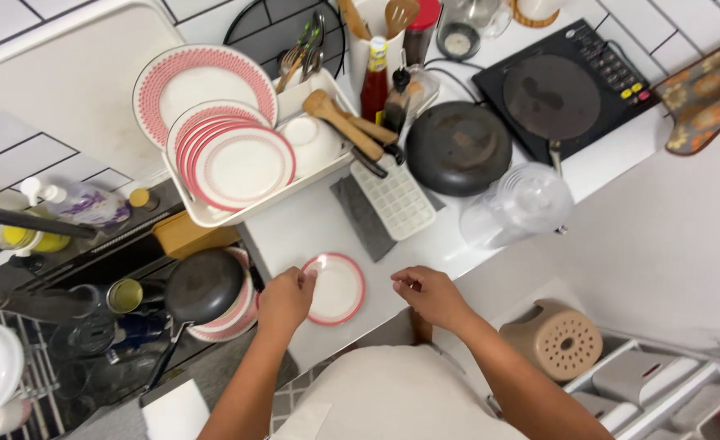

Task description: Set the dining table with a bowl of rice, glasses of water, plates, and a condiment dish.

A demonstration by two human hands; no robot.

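Head view: the left hand [285,300] pinches the rim of a small white plate with a red band [335,288], which lies flat on the white counter [295,224] near its front edge. The right hand [427,295] hovers just beside the plate, fingers loosely curled and holding nothing. Behind, a white dish rack [213,213] holds more red-rimmed plates [242,165] upright (wooden utensils lie at its right end). A white ice cube tray [398,199] lies mid-counter, beside a dark frying pan [458,148].
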